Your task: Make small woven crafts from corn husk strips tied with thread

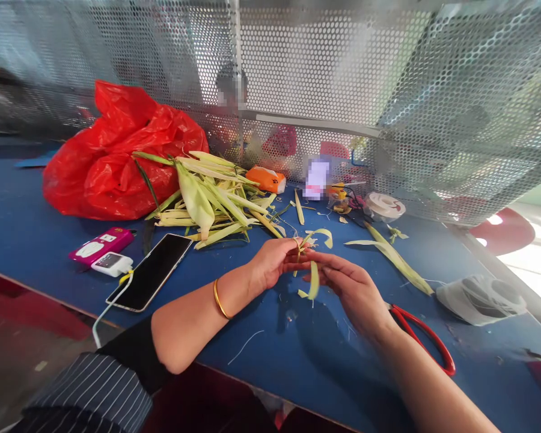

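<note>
My left hand [273, 263] and my right hand [349, 288] meet above the blue table [36, 228], both pinched on a small folded strip of pale green leaf [313, 282]. The strip's loose end hangs down between the hands. A gold bangle sits on my left wrist. A pile of green-yellow leaves [211, 195] lies beyond my left hand. One long leaf strip [394, 258] lies to the right of my hands.
A red plastic bag [117, 156] sits at the back left. A black phone [151, 270], a pink box and a white charger lie at the left. Red-handled scissors [426, 337] lie under my right forearm. A perforated metal screen stands behind; a person is behind it.
</note>
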Available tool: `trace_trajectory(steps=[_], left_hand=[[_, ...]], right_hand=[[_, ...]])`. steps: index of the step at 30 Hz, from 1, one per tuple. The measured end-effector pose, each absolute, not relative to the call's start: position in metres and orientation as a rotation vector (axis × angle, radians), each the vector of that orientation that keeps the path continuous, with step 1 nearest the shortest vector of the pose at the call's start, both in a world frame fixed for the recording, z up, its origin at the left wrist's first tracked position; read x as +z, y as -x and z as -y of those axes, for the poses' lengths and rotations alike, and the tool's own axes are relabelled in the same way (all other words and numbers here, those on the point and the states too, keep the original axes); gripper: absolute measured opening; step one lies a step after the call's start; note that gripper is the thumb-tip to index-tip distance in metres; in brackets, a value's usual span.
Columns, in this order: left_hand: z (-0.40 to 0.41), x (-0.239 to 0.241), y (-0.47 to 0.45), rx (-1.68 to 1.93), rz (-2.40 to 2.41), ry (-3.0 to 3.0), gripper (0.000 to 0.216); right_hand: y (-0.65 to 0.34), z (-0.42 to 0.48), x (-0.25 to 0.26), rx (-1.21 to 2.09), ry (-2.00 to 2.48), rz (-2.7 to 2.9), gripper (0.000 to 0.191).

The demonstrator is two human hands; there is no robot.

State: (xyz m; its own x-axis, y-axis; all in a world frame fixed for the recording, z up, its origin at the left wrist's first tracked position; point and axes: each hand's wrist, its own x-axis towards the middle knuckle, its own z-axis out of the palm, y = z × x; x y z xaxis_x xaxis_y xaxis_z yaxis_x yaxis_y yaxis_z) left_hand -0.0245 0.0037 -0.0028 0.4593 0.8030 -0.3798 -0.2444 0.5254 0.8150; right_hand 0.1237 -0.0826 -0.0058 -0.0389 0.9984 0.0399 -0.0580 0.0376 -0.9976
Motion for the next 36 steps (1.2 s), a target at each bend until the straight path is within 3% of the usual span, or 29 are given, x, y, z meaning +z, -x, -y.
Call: trace_trajectory(steps=[4, 9, 12, 16, 23, 30, 36], left_hand=[[0.0, -0.001, 0.024, 0.684, -0.882, -0.911, 0.016], [0.008, 0.002, 0.023, 0.525, -0.815, -1.137, 0.017], [0.015, 0.005, 0.024, 0.425, -0.723, -1.232, 0.021], [0.018, 0.008, 0.025, 0.308, -0.621, -1.284, 0.02], [0.018, 0.004, 0.022, 0.302, -0.61, -1.186, 0.02], [0.032, -0.007, 0.013, 0.575, -0.766, -1.409, 0.017], [0.02, 0.0, 0.019, 0.636, -0.811, -1.234, 0.024]], right_hand=[[-0.126, 0.086, -0.005, 0.869, 1.2, 1.576, 0.021], [-0.132, 0.088, -0.007, 0.013, 1.22, 1.78, 0.02], [-0.135, 0.085, -0.011, -0.196, 1.273, 1.775, 0.019], [-0.136, 0.082, -0.017, -0.02, 1.478, 1.728, 0.018], [-0.132, 0.078, -0.016, 0.33, 1.669, 1.437, 0.034], [-0.13, 0.075, -0.017, 0.485, 1.614, 1.325, 0.035], [-0.138, 0.078, -0.002, 0.73, 1.461, 1.319, 0.035]])
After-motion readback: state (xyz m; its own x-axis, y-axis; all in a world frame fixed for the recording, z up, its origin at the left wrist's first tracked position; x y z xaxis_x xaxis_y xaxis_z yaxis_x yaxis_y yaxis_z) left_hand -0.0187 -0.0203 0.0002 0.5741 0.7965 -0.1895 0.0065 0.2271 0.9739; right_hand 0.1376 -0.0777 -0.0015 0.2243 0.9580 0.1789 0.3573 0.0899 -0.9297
